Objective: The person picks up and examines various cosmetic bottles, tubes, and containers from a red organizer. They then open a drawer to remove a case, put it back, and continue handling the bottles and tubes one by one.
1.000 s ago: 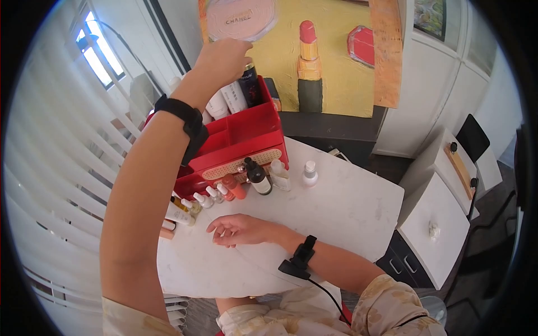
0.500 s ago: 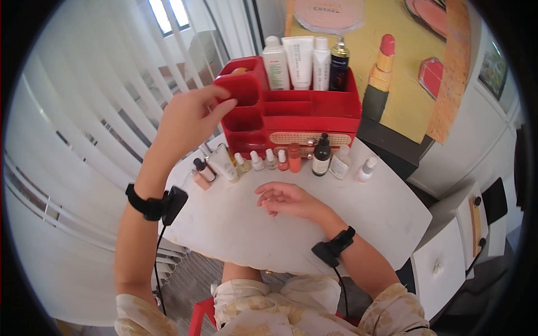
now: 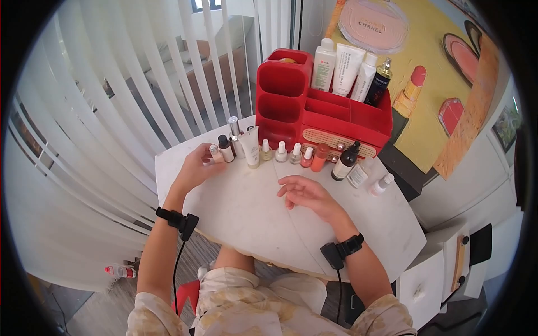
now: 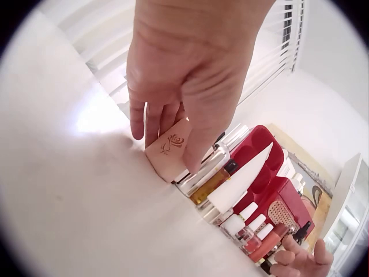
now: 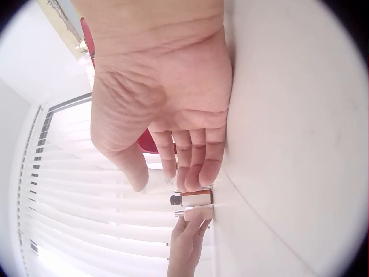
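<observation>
My left hand (image 3: pixel 196 167) is at the left end of the row of bottles, its fingers and thumb round a small pale pink bottle (image 3: pixel 215 153). In the left wrist view that bottle (image 4: pixel 167 154) shows a curly brown emblem and stands on the table, the thumb on its near side. The right wrist view shows the same bottle (image 5: pixel 199 213) in the left hand (image 5: pixel 184 249). My right hand (image 3: pixel 307 195) rests on the white table (image 3: pixel 252 213), fingers loosely curled, holding nothing.
A red organizer (image 3: pixel 348 126) holding tubes and bottles stands at the back. Before it runs a row with a dark-capped bottle (image 3: pixel 226 149), a white tube (image 3: pixel 250 147), nail polishes (image 3: pixel 281 152) and a dark dropper bottle (image 3: pixel 344 162). Vertical blinds (image 3: pixel 162 101) hang at the left.
The left hand has come down from above the organizer to the pale pink bottle at the row's left end and grips it. The right hand stays on the table. The head view has shifted.
</observation>
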{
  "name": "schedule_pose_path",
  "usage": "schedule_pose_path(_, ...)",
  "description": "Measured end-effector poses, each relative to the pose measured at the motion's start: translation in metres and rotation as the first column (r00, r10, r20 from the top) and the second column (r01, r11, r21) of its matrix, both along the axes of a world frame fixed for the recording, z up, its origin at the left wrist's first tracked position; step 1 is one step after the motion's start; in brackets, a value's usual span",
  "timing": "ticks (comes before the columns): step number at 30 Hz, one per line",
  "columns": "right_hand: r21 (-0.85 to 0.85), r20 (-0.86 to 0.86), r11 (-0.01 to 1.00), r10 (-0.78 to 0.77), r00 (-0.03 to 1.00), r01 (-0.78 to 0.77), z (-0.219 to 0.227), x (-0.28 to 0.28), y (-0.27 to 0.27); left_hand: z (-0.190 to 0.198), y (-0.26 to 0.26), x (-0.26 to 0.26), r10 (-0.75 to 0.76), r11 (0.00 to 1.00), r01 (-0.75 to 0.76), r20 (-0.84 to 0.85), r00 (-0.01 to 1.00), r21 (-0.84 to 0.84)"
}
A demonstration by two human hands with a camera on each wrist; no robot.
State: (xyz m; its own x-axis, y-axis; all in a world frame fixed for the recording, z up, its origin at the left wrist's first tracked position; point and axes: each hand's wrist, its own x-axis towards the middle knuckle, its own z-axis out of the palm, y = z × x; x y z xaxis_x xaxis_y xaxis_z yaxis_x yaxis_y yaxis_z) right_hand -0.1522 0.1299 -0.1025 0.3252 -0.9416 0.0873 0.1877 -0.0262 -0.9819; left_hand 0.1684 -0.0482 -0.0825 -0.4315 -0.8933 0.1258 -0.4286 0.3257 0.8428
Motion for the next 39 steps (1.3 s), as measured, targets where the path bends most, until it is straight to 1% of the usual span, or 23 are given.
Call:
schedule_pose_path(2, 0.010, -0.010, 1.000, -0.004, 1.000, 0.004, 0.003, 0.001, 0.000, -0.001, 0.007, 0.006, 0.040, 0.998, -0.042, -0.048, 0.998, -0.046)
schedule_pose_path(5, 0.007, 0.000, 1.000, -0.009, 1.000, 0.009, 0.006, 0.003, 0.000, 0.018, 0.037, 0.013, 0.058, 0.998, -0.053, -0.184, 0.981, 0.033)
schedule_pose_path(8, 0.035, 0.004, 0.999, -0.033, 0.999, 0.033, 0.008, 0.002, 0.002, 0.039, 0.069, 0.001, -0.056, 0.965, 0.125, -0.285, 0.957, 0.230)
schedule_pose_path(11, 0.040, 0.046, 0.999, -0.031, 0.998, 0.029, 0.004, 0.000, 0.001, 0.052, 0.092, -0.037, -0.200, 0.940, 0.276, -0.329, 0.923, 0.202)
schedule_pose_path(12, 0.032, 0.069, 0.999, -0.026, 0.997, 0.024, 0.002, -0.001, -0.001, 0.050, 0.093, -0.052, -0.217, 0.940, 0.287, -0.326, 0.920, 0.185)
schedule_pose_path(14, 0.055, 0.186, 0.997, -0.068, 0.980, 0.059, 0.001, -0.002, -0.002, 0.041, 0.088, -0.085, -0.250, 0.939, 0.309, -0.314, 0.916, 0.153)
schedule_pose_path(15, 0.069, 0.245, 0.995, -0.090, 0.965, 0.075, -0.001, -0.002, -0.003, 0.037, 0.087, -0.101, -0.226, 0.946, 0.290, -0.346, 0.911, 0.146)
schedule_pose_path(18, 0.042, 0.337, 0.993, -0.120, 0.934, 0.112, -0.008, -0.007, -0.004, 0.027, 0.085, -0.138, -0.173, 0.959, 0.251, -0.431, 0.886, 0.129)
schedule_pose_path(20, 0.028, 0.311, 0.982, -0.186, 0.932, 0.187, -0.010, -0.007, -0.006, 0.022, 0.083, -0.149, -0.145, 0.964, 0.231, -0.472, 0.870, 0.129)
schedule_pose_path(23, 0.045, 0.279, 0.959, -0.280, 0.919, 0.278, -0.008, -0.002, -0.008, 0.009, 0.079, -0.154, -0.083, 0.972, 0.183, -0.518, 0.851, 0.146)
schedule_pose_path(26, 0.091, 0.237, 0.940, -0.341, 0.910, 0.328, -0.003, 0.001, -0.006, 0.004, 0.069, -0.154, -0.139, 0.951, 0.263, -0.536, 0.833, 0.162)
schedule_pose_path(27, 0.102, 0.223, 0.934, -0.356, 0.908, 0.341, -0.001, 0.001, -0.006, 0.006, 0.071, -0.155, -0.124, 0.943, 0.270, -0.546, 0.829, 0.196)
schedule_pose_path(30, 0.114, 0.225, 0.927, -0.376, 0.899, 0.358, 0.001, 0.001, -0.006, 0.003, 0.065, -0.152, -0.152, 0.908, 0.349, -0.594, 0.790, 0.232)
schedule_pose_path(33, 0.107, 0.249, 0.934, -0.356, 0.901, 0.340, -0.002, -0.002, -0.005, 0.005, 0.066, -0.150, -0.149, 0.877, 0.400, -0.641, 0.753, 0.266)
schedule_pose_path(39, 0.094, 0.260, 0.935, -0.356, 0.898, 0.343, 0.001, -0.002, -0.003, -0.004, 0.061, -0.150, -0.151, 0.841, 0.462, -0.700, 0.698, 0.280)
